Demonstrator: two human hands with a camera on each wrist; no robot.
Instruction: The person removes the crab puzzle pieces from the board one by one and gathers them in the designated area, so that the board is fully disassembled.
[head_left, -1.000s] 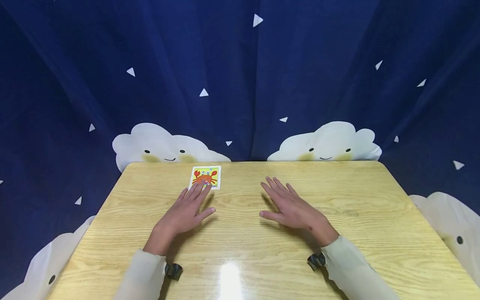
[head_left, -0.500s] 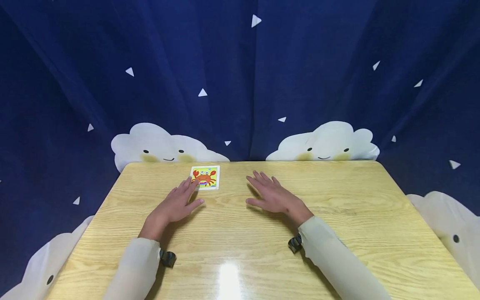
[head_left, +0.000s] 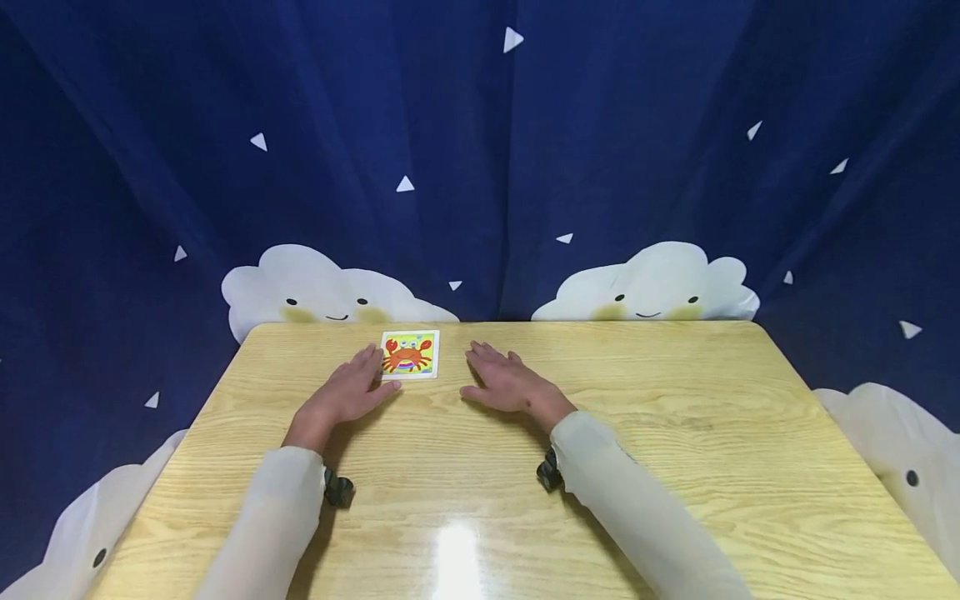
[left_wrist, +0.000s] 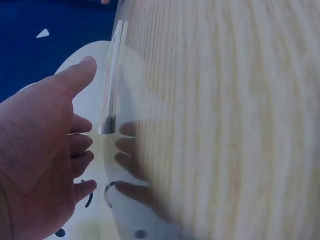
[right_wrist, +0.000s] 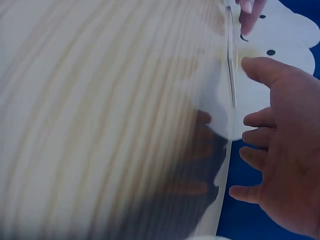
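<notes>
A flat square picture panel (head_left: 408, 355) with a red crab on yellow and a white border lies near the table's far edge, left of centre. My left hand (head_left: 348, 390) is right at its left side, fingers extended and thumb spread toward its near edge. On the other side, my right hand (head_left: 510, 382) hovers a short gap away from the panel, fingers straight, thumb apart. Neither hand holds anything. In the left wrist view the panel (left_wrist: 111, 82) shows edge-on, thin, beyond the thumb. The right wrist view also has the panel (right_wrist: 231, 57) edge-on.
The light wood table (head_left: 712, 467) has rounded far corners. Behind it hangs a dark blue curtain (head_left: 450, 125) with white triangles and smiling clouds. A dark wrist device (head_left: 339, 488) sits at the left sleeve, a similar device (head_left: 549, 471) at the right. Glare lies on the near tabletop.
My right hand has moved left and forward, toward the panel. The left hand first covered part of the panel and has shifted left to its side. The panel has stayed in place.
</notes>
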